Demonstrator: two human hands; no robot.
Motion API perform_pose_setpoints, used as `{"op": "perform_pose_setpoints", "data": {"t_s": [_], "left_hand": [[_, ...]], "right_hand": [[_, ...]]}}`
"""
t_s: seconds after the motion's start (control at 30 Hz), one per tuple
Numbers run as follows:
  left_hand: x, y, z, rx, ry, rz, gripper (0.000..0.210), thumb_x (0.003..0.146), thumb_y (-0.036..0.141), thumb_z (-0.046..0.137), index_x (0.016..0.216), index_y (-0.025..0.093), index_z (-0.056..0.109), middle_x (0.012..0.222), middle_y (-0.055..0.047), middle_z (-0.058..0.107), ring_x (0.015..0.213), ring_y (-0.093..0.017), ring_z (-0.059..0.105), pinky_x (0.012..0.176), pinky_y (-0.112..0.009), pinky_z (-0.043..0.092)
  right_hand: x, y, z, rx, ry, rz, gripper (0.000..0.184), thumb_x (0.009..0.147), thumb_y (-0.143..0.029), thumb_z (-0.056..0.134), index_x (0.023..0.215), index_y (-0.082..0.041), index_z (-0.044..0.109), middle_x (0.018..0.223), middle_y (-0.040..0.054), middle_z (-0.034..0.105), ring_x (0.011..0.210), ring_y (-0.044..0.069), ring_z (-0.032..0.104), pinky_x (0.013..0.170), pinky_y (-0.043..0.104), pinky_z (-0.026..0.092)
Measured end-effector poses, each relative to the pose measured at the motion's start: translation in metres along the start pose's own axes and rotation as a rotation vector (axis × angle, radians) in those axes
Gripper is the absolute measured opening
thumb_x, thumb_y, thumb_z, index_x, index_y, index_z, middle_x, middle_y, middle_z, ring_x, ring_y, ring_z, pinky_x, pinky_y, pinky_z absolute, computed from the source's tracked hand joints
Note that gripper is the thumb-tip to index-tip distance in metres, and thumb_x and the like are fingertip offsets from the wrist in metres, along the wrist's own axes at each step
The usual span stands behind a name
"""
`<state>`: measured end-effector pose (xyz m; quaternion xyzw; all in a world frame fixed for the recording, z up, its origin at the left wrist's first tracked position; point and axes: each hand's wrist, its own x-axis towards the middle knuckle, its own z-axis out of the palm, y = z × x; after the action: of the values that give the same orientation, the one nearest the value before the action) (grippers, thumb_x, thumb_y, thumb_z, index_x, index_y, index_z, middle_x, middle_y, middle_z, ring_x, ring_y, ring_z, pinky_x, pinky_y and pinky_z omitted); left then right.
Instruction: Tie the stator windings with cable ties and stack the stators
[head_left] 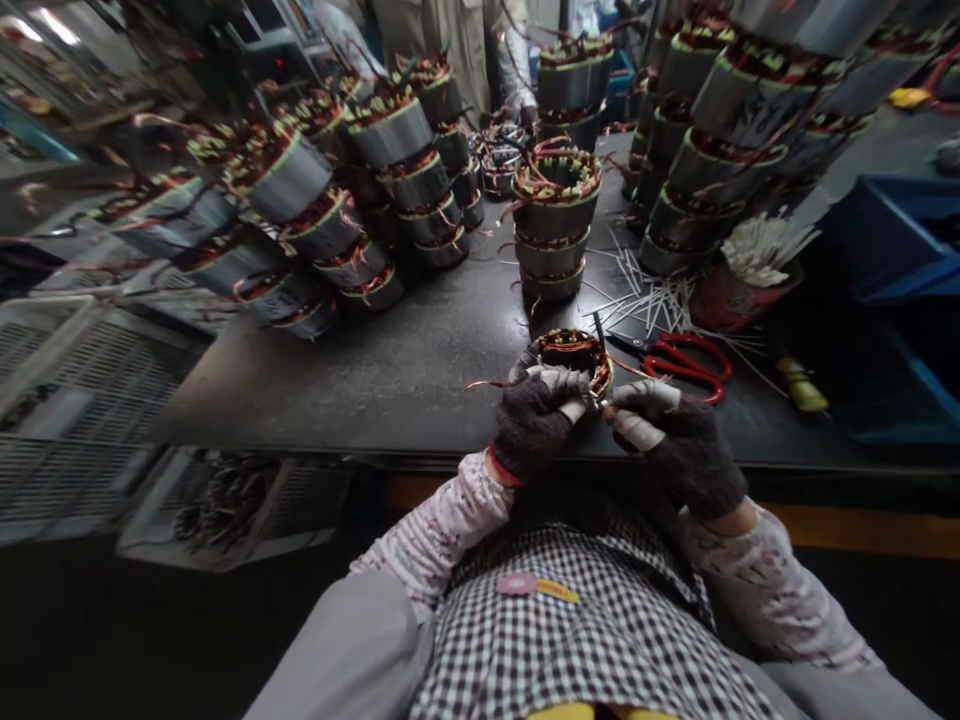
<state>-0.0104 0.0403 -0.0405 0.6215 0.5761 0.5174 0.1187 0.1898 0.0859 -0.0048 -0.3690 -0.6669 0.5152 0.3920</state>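
Note:
A motor stator (604, 372) with copper windings sits at the table's near edge, in front of my body. My left hand (534, 415), in a dark fingerless glove with taped fingers, is closed on its near left rim. My right hand (671, 435), gloved and taped the same way, pinches at the near right rim. What lies between its fingertips is too small to make out; a bit of something pale shows there. Red-handled scissors (694, 368) lie just beyond my right hand. A thin copper lead sticks out to the left of the stator.
Stacked stators (551, 245) stand beyond my hands, with more stacks at left and right. Loose white strips (649, 300) lie beside a red pot (739, 295) full of them. A yellow-handled tool (802, 385), blue bins (892, 240) and white crates (75, 400) are around. A person stands opposite.

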Motion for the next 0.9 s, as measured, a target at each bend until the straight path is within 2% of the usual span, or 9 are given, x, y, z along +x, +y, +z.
{"op": "perform_pose_setpoints", "data": {"t_s": [0.2,0.37,0.47,0.53,0.6,0.67,0.73,0.8,0.9], "left_hand": [[0.003,0.009,-0.009,0.046,-0.092,-0.039,0.008,0.099,0.028,0.091,0.106,0.031,0.091,0.105,-0.001,0.092,0.107,-0.026,0.086,0.118,-0.058,0.067],[0.005,0.014,-0.013,0.043,-0.12,-0.035,0.014,0.101,0.026,0.088,0.113,0.032,0.092,0.109,-0.001,0.093,0.108,-0.026,0.086,0.124,-0.059,0.063],[0.006,0.016,-0.011,0.061,-0.101,-0.022,0.012,0.101,0.025,0.088,0.111,0.032,0.091,0.109,0.001,0.093,0.109,-0.026,0.086,0.128,-0.061,0.061],[0.007,0.017,-0.009,0.082,-0.1,-0.03,0.01,0.102,0.025,0.087,0.11,0.03,0.09,0.109,0.0,0.093,0.11,-0.025,0.086,0.127,-0.058,0.062],[0.007,0.016,-0.009,0.112,-0.126,-0.03,0.01,0.105,0.027,0.083,0.112,0.028,0.09,0.116,-0.002,0.093,0.118,-0.026,0.086,0.128,-0.056,0.062],[0.005,0.013,-0.01,0.141,-0.144,-0.002,0.018,0.105,0.031,0.082,0.121,0.026,0.088,0.127,-0.006,0.092,0.128,-0.029,0.084,0.131,-0.057,0.059],[0.004,0.008,-0.014,0.166,-0.149,0.046,0.025,0.104,0.033,0.085,0.128,0.026,0.087,0.131,-0.007,0.091,0.13,-0.03,0.084,0.135,-0.061,0.056],[0.002,0.005,-0.017,0.183,-0.159,0.101,0.019,0.104,0.031,0.086,0.122,0.027,0.088,0.121,-0.005,0.092,0.121,-0.029,0.086,0.138,-0.064,0.052],[0.0,0.005,-0.015,0.199,-0.174,0.161,0.008,0.106,0.027,0.082,0.11,0.029,0.089,0.109,-0.001,0.092,0.113,-0.026,0.087,0.143,-0.066,0.047]], "right_hand": [[0.019,0.001,-0.002,-0.295,-0.1,-0.128,0.02,0.102,-0.042,0.078,0.102,-0.027,0.09,0.094,0.0061,0.089,0.083,0.027,0.082,0.08,0.041,0.069],[0.013,0.002,-0.004,-0.571,-0.005,-0.462,0.021,0.111,-0.036,0.071,0.114,-0.026,0.089,0.114,0.0108,0.091,0.109,0.032,0.086,0.097,0.049,0.073],[0.009,-0.006,-0.004,-0.596,0.022,-0.613,0.019,0.111,-0.032,0.07,0.108,-0.027,0.088,0.111,0.0107,0.09,0.108,0.032,0.087,0.096,0.05,0.074],[0.006,-0.014,-0.001,-0.52,0.055,-0.634,0.015,0.11,-0.027,0.072,0.11,-0.029,0.088,0.115,0.0097,0.089,0.109,0.03,0.086,0.096,0.049,0.074],[0.005,-0.017,0.001,-0.378,0.056,-0.569,0.015,0.111,-0.024,0.073,0.112,-0.031,0.085,0.125,0.0086,0.087,0.117,0.029,0.085,0.101,0.049,0.074],[0.003,-0.013,0.004,-0.197,0.035,-0.432,0.009,0.113,-0.032,0.072,0.111,-0.032,0.082,0.126,0.0071,0.086,0.117,0.029,0.085,0.102,0.05,0.073],[-0.002,-0.003,0.004,-0.064,-0.017,-0.243,0.015,0.112,-0.045,0.074,0.108,-0.031,0.078,0.11,0.005,0.085,0.098,0.026,0.083,0.091,0.047,0.074],[-0.012,0.003,0.003,-0.027,-0.045,-0.067,0.024,0.107,-0.053,0.079,0.102,-0.03,0.077,0.09,0.0017,0.08,0.076,0.022,0.075,0.072,0.04,0.07],[-0.019,-0.005,0.009,0.059,-0.005,0.059,0.024,0.103,-0.053,0.084,0.099,-0.031,0.077,0.082,-0.0012,0.076,0.067,0.02,0.069,0.06,0.034,0.062]]}}
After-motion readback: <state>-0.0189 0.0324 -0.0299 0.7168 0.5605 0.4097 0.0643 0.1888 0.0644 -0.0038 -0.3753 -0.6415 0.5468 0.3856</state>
